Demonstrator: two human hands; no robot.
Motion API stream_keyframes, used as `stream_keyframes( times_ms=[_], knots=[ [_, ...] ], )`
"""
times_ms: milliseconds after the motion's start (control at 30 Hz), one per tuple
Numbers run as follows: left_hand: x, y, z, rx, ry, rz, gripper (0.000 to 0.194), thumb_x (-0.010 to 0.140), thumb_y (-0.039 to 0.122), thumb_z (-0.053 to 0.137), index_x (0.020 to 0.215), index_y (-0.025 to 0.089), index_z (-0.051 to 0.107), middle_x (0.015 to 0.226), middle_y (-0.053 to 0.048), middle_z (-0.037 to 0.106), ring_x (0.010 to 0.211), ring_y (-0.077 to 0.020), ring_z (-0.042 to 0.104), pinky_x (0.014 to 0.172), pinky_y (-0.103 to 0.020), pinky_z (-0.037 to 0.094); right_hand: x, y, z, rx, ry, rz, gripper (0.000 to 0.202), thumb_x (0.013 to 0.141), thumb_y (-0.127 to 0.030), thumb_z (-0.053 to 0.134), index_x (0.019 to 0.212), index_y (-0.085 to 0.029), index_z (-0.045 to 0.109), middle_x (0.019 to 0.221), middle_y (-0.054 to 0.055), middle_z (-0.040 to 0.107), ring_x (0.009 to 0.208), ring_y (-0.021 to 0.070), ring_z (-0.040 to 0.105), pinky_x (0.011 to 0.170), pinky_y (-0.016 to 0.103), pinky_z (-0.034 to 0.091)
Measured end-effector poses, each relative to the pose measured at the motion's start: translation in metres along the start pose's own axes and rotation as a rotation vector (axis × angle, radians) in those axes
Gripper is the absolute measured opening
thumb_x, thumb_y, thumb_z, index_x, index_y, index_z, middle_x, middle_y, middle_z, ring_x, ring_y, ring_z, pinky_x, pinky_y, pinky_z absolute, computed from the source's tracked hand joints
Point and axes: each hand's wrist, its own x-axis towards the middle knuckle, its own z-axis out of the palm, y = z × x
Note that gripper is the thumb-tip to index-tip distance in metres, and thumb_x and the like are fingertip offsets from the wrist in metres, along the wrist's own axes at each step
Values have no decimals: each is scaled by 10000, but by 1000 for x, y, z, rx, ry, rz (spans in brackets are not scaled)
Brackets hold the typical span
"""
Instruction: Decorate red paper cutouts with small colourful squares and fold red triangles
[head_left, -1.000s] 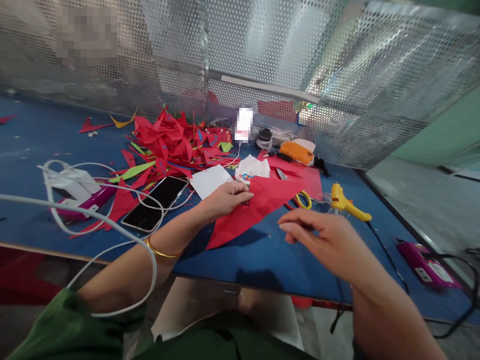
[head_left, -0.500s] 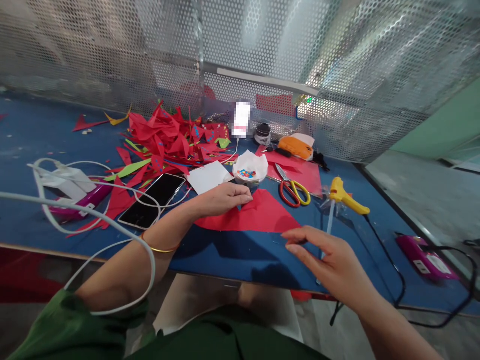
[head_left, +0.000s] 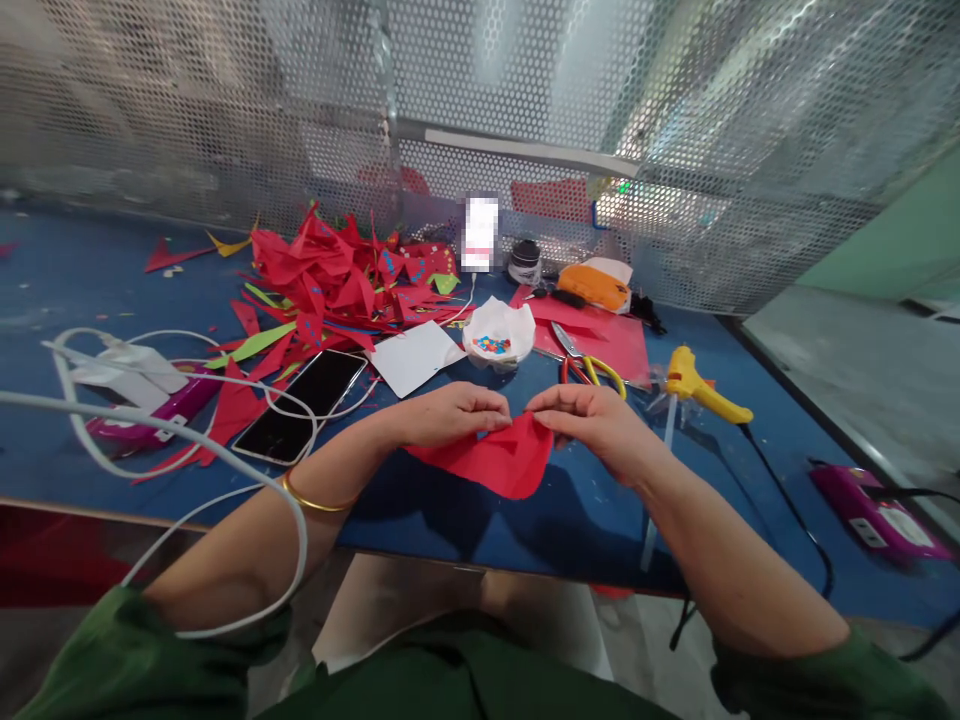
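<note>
A piece of red paper (head_left: 495, 465) hangs between my two hands, just above the blue table, its right side curled up. My left hand (head_left: 454, 412), with a gold bangle on the wrist, pinches its upper edge. Fingers and thumb of my right hand (head_left: 589, 420) grip the folded-over corner close by. Just beyond my hands stands a white paper-lined bowl (head_left: 499, 330) with small blue, red and yellow bits in it. Scissors (head_left: 581, 362) with red and yellow handles lie behind my right hand, which partly hides them.
A yellow glue gun (head_left: 701, 385) lies on the right, with a purple box (head_left: 874, 512) beyond it. Left are a black phone (head_left: 304, 405), looping white cables and a heap of red paper pieces (head_left: 330, 270). White paper (head_left: 414, 358) lies near the bowl. A perforated metal screen (head_left: 525, 90) stands behind.
My right hand has moved left and up from the paper's far right corner, bringing that corner over toward my left hand. The sheet is now folded and curled; my left hand keeps its pinch.
</note>
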Motion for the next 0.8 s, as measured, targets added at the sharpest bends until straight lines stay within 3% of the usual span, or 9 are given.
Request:
stream_keyframes(
  times_ms=[100, 233, 367, 467, 533, 600, 667, 733, 800],
  knots=[
    [3, 4, 6, 6, 193, -33, 292, 897, 467, 552, 921, 223, 711, 891, -5, 690, 877, -184, 605, 897, -291, 413, -1, 3, -4, 71, 92, 21, 210, 618, -336, 777, 760, -184, 755, 607, -15, 675, 536, 96, 526, 529, 233, 408],
    [6, 4, 14, 72, 368, -70, 327, 747, 479, 751, 952, 225, 756, 844, 1, 734, 852, -205, 645, 1127, -423, 273, 1, 7, -3, 168, 187, 10, 222, 603, -339, 781, 750, -177, 746, 607, -16, 666, 534, 95, 517, 539, 244, 412],
    [8, -4, 17, 63, 429, -118, 184, 799, 384, 687, 865, 246, 791, 818, 8, 762, 809, -198, 666, 1183, -461, 192, 3, 11, 3, 139, 182, -31, 233, 645, -367, 762, 773, -175, 735, 608, -18, 661, 532, 101, 532, 552, 254, 428],
    [9, -6, 18, 5, 454, -165, 204, 803, 376, 659, 810, 230, 802, 811, -5, 769, 834, -218, 668, 1097, -441, 347, -1, 8, -9, -29, 181, -112, 257, 747, -429, 686, 828, -191, 738, 672, 8, 694, 585, 144, 594, 601, 294, 472],
    [8, -4, 18, -80, 460, -207, 220, 784, 386, 672, 789, 212, 805, 800, -18, 765, 849, -236, 666, 919, -384, 476, -6, 5, -32, -222, 298, -216, 257, 816, -415, 615, 915, -213, 738, 797, 40, 735, 689, 189, 652, 685, 343, 500],
    [8, 0, 18, -202, 466, -259, 209, 757, 379, 700, 775, 199, 804, 772, -21, 754, 800, -225, 660, 745, -318, 501, -13, 3, -66, -566, 526, -295, 252, 830, -301, 584, 1030, -228, 718, 968, 76, 745, 850, 239, 671, 773, 385, 480],
    [7, 5, 18, -346, 459, -296, 208, 735, 372, 732, 814, 193, 805, 773, -21, 750, 725, -192, 645, 655, -278, 480, -20, 8, -106, -1029, 696, -221, 387, 792, -179, 563, 1164, -189, 669, 1156, 163, 692, 986, 318, 641, 801, 431, 439],
    [7, 8, 18, -474, 449, -311, 247, 709, 375, 766, 869, 191, 802, 798, -27, 753, 684, -167, 630, 615, -258, 460, -23, 20, -143, -1324, 725, -52, 405, 761, -142, 577, 1159, -122, 652, 1151, 255, 661, 983, 372, 622, 758, 439, 408],
    [6, 10, 18, -563, 439, -315, 262, 685, 372, 790, 874, 190, 800, 800, -30, 754, 669, -156, 624, 602, -250, 450, -22, 36, -169, -1457, 614, 52, 316, 743, -127, 580, 1046, -131, 670, 1066, 249, 671, 927, 350, 616, 707, 403, 379]
  ],
)
